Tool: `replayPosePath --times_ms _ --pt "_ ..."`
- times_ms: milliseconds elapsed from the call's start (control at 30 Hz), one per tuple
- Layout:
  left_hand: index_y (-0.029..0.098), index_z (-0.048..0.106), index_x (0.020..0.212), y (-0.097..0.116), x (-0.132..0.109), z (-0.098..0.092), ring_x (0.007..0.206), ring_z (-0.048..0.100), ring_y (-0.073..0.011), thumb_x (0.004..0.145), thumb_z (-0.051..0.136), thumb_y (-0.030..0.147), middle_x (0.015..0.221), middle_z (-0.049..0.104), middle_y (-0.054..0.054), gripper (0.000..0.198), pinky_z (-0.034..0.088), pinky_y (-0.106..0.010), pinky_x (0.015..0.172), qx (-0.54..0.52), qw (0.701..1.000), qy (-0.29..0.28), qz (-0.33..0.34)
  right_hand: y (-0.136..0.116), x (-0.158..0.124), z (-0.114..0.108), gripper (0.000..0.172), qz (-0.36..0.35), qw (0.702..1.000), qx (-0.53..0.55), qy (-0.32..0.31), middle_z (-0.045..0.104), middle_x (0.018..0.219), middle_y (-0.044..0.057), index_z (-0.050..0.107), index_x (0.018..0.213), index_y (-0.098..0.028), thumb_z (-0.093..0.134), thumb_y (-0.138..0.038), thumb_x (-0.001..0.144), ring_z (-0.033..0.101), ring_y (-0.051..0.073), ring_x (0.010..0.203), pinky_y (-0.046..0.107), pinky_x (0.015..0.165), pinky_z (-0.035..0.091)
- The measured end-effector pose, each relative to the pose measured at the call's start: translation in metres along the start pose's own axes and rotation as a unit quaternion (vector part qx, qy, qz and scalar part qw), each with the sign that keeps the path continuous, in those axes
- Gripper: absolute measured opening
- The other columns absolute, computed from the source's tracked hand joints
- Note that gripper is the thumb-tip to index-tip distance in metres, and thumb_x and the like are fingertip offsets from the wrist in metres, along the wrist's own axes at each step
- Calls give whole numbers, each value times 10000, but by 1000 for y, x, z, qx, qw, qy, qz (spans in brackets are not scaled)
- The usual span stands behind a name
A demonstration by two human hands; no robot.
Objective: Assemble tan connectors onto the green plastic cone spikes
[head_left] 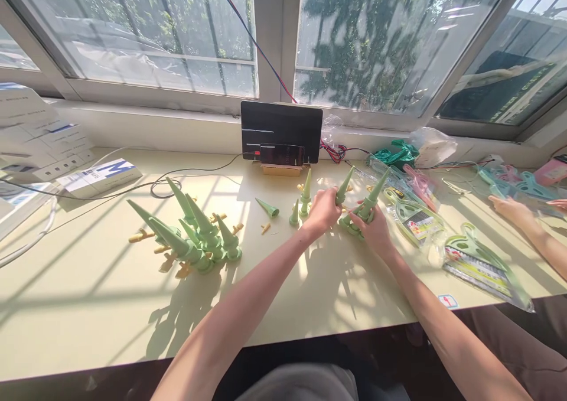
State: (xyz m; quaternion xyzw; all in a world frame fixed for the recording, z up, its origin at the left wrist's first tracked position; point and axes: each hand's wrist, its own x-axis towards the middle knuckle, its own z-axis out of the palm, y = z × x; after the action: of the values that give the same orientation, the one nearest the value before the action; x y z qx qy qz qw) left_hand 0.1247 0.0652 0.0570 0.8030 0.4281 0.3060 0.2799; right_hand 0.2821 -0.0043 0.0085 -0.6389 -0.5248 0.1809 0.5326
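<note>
My left hand (325,212) is closed around the lower part of a pointed green cone (345,186), which stands upright with a small yellow branch-like bit beside it. Just to its right, my right hand (374,230) grips a ringed green cone (376,191) near its base, tilted a little to the right. Other green ringed bases show between the hands; the fingers partly cover them. Left of my left hand stand a tall green cone (306,187) and a short one (295,213). A loose green cone (267,207) lies on its side near a small yellow piece (266,228).
A cluster of ringed green cones (204,232) with yellow branches stands on the table's left. A tablet (281,123) and a phone (282,155) lean at the back. Bagged green sets (481,262) lie at right, near another person's hand (514,212). White boxes (100,176) sit far left.
</note>
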Motion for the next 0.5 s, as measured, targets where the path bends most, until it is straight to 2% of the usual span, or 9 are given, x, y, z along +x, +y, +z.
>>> replayPosePath --times_ms 200,400,500 --pt "155 666 879 4 3 -5 694 580 -174 777 559 89 794 670 -67 163 432 -253 612 -12 1000 9 20 -8 4 -7 506 2 1000 16 9 714 886 56 558 1104 -194 740 -500 745 650 204 722 373 691 545" --pt "177 669 946 0 -5 1 747 625 -210 811 555 112 802 673 -82 188 476 -292 708 21 1000 10 -16 7 -5 -4 522 1 999 34 -7 730 945 79 535 1141 -206 754 -494 764 677 231 850 397 776 558" --pt "188 654 982 -1 -6 2 760 637 -212 834 552 132 822 673 -80 189 482 -293 713 33 999 10 -20 10 -7 0 557 9 999 43 -13 730 962 76 531 1159 -223 785 -493 743 677 235 837 395 751 567"
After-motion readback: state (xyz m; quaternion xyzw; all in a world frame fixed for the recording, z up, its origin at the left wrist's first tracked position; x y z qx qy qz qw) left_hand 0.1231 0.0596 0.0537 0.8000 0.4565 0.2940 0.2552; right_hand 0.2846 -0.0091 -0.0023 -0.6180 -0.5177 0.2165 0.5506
